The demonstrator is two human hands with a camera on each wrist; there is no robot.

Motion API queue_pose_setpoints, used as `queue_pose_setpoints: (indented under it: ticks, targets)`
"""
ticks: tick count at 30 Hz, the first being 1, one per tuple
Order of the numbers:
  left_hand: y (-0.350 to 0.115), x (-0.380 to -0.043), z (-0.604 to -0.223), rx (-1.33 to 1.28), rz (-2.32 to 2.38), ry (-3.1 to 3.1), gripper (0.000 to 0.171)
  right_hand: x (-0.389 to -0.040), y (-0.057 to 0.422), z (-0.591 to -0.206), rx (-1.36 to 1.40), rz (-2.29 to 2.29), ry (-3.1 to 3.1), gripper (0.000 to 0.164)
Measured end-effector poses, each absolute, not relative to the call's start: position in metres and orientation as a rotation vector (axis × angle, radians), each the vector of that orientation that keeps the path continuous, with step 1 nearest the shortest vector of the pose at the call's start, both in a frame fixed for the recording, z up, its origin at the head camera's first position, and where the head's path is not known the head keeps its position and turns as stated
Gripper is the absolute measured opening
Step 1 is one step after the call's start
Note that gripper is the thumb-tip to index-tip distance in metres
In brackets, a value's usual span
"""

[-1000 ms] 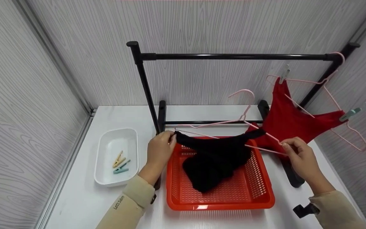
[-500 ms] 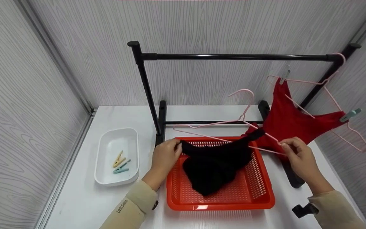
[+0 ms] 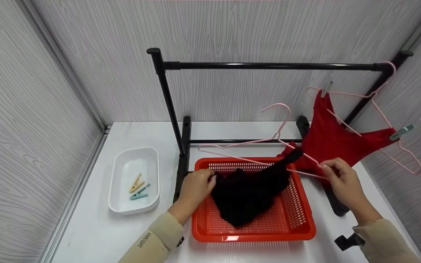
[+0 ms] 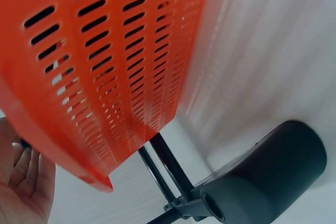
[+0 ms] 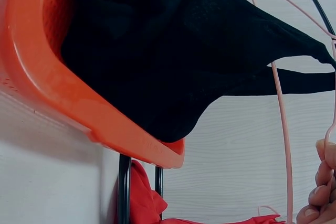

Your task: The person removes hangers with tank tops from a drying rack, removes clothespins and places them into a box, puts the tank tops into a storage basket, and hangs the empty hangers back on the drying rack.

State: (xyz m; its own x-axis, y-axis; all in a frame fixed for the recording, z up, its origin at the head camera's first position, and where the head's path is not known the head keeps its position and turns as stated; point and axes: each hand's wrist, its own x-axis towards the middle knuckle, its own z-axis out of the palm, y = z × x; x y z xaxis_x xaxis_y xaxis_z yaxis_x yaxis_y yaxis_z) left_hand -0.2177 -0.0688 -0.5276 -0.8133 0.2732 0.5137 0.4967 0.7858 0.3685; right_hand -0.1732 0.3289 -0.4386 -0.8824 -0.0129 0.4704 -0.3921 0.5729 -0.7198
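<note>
In the head view, my left hand (image 3: 196, 187) pinches a black garment (image 3: 245, 201) near its upper left corner, over the left rim of a red basket (image 3: 254, 238). Most of the cloth hangs bunched inside the basket. A narrow strap of the garment runs over the right arm of a pink clothes hanger (image 3: 279, 105); the right wrist view shows that strap (image 5: 302, 81) looped there. My right hand (image 3: 343, 180) pinches the hanger's right end and holds it up, hook upward. In the left wrist view the left hand (image 4: 26, 182) shows only partly, beside the basket wall (image 4: 121, 66).
Behind the basket stands a black garment rack (image 3: 269, 66). On its right end hangs another pink hanger with a red garment (image 3: 336, 140), fixed by clothespins (image 3: 402, 132). A white tray (image 3: 113, 182) at left holds a yellow clothespin (image 3: 136, 184) and a teal one (image 3: 140, 193).
My left hand has moved right and down with the garment's left corner, away from the hanger's left end. The cloth has sunk lower into the basket. The right hand has barely moved.
</note>
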Motion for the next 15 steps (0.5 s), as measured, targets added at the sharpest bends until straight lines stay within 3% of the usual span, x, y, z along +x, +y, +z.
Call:
queue_pose_setpoints:
  ticks: [15]
  targets:
    - [-0.052,-0.209,-0.537,-0.887,-0.62,-2.675,0.009,-0.173,0.322,-0.437,0.326,1.245,-2.38,0.007]
